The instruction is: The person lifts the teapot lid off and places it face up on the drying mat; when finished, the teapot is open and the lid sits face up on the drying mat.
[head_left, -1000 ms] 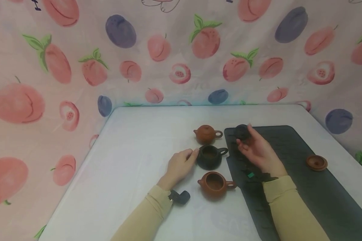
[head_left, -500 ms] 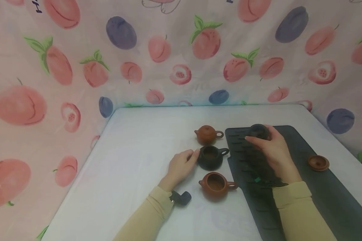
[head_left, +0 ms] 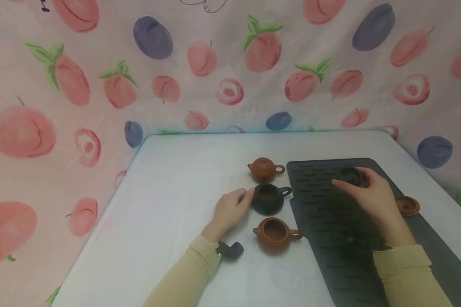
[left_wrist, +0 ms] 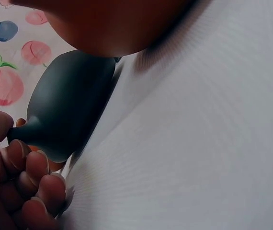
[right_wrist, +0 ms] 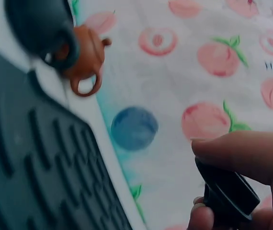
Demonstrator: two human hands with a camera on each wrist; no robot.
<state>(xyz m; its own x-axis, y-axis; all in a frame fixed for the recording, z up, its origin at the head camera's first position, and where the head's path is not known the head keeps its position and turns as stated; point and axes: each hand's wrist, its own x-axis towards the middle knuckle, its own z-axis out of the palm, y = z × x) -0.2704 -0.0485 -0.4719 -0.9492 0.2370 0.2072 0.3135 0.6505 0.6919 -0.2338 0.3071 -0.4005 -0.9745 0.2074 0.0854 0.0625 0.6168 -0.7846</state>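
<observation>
My left hand [head_left: 232, 211] pinches the short spout of the black teapot [head_left: 268, 204], which stands lidless and upright on the white table. In the left wrist view the thumb and curled fingers meet at that spout. My right hand [head_left: 380, 202] holds a small black teapot lid [right_wrist: 227, 189] between thumb and fingers, above the dark tray [head_left: 311, 187]. Fingers partly hide the lid in the right wrist view. In front of the black teapot stands an open reddish-brown teapot [head_left: 274, 243]. Behind it is a brown teapot [head_left: 264, 170] with its lid on.
A brown teapot lid [head_left: 407, 206] lies on the tray's right edge, partly behind my right hand. The ribbed tray covers the table's right side. White tabletop [head_left: 169, 192] stretches to the left, and a fruit-print cloth [head_left: 230, 64] hangs around the table.
My right hand has carried the black lid rightward, away from the black teapot and over the tray, and turned it. The left hand has stayed at the teapot's spout.
</observation>
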